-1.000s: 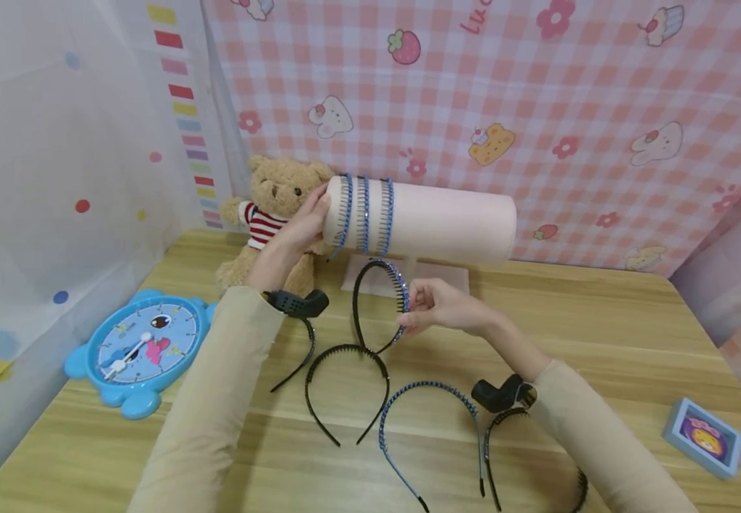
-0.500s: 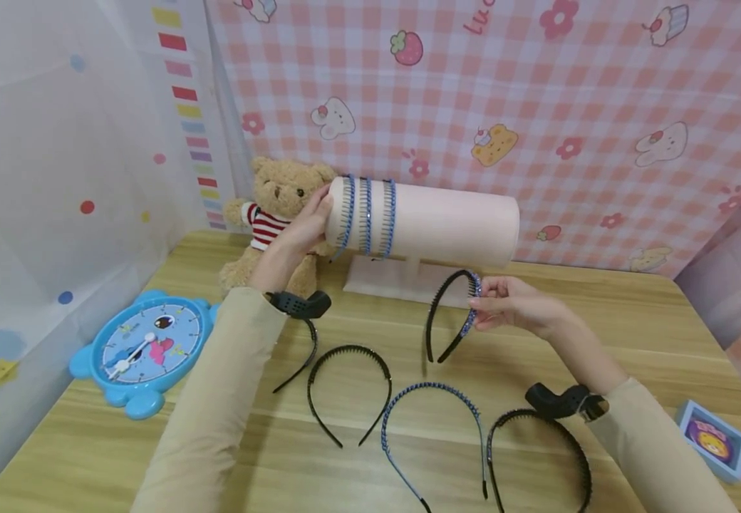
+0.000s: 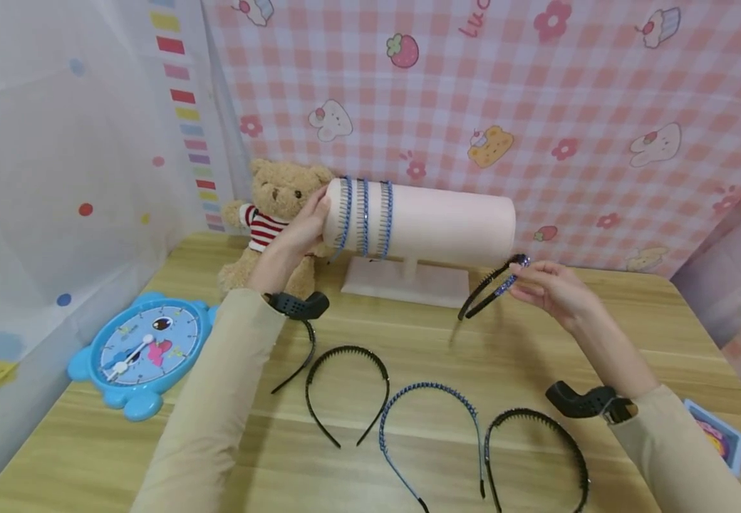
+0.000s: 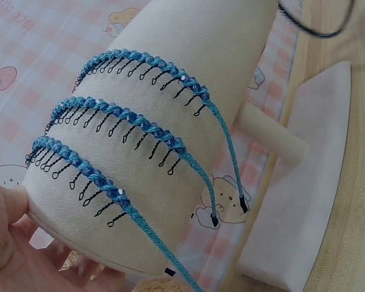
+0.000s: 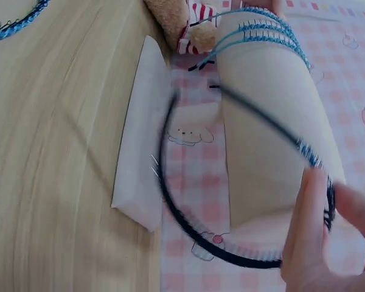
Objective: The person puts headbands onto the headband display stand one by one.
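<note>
My left hand grips the left end of a pale pink padded headband stand, thumb at the rim and fingers inside the end in the left wrist view. Three blue braided headbands with black wire teeth sit side by side over that end. At the other end, my right hand pinches a black headband with blue glitter by its arch, its two tips pointing left and down. In the right wrist view, the headband's open side faces the bare end of the roll, and its arms overlap the roll and base.
Lying on the wooden table are black headbands, one partly behind my left wrist, and a blue headband. A teddy bear sits behind my left hand; a blue toy clock lies left. A small blue frame lies right, partly behind my sleeve.
My right hand has carried the black glitter headband rightward from in front of the stand to its right end, turning it sideways and raising it slightly. My left hand stays on the stand.
</note>
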Demonstrator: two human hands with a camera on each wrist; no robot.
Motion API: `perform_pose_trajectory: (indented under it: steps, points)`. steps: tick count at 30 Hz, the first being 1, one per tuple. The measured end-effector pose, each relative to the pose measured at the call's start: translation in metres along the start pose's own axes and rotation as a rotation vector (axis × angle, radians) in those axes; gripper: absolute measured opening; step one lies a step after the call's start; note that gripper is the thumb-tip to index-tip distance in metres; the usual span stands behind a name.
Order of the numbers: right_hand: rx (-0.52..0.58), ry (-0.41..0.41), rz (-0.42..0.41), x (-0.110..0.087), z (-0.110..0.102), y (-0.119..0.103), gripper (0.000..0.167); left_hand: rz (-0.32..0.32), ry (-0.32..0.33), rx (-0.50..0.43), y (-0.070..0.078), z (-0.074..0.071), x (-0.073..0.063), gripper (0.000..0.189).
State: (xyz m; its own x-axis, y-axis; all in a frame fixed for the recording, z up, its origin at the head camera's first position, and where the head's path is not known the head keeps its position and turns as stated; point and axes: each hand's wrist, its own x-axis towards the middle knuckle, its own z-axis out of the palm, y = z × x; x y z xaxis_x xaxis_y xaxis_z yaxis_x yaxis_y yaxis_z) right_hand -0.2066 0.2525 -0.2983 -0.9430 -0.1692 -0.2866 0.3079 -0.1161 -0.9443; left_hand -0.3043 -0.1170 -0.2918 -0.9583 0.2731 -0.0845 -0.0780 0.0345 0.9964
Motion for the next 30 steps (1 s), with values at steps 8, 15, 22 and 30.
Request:
perform_pose_trajectory:
  steps: [8,15,22,30]
  points:
    - [-0.030,0.173,-0.233,0.007,0.018,0.004,0.029,0.001,-0.018,-0.020,0.000,0.001,0.001,0.049]
    - [-0.369,0.269,-0.516,0.020,0.018,0.014,0.022,-0.029,-0.009,0.014,0.003,0.000,-0.002,0.049]
    - [-0.708,0.303,-0.648,0.026,0.018,0.015,0.025,-0.041,-0.003,0.031,0.002,-0.001,-0.002,0.049]
    - [-0.957,0.428,-0.629,0.027,0.013,0.006,0.047,-0.038,0.000,0.030,0.003,-0.002,-0.003,0.048]
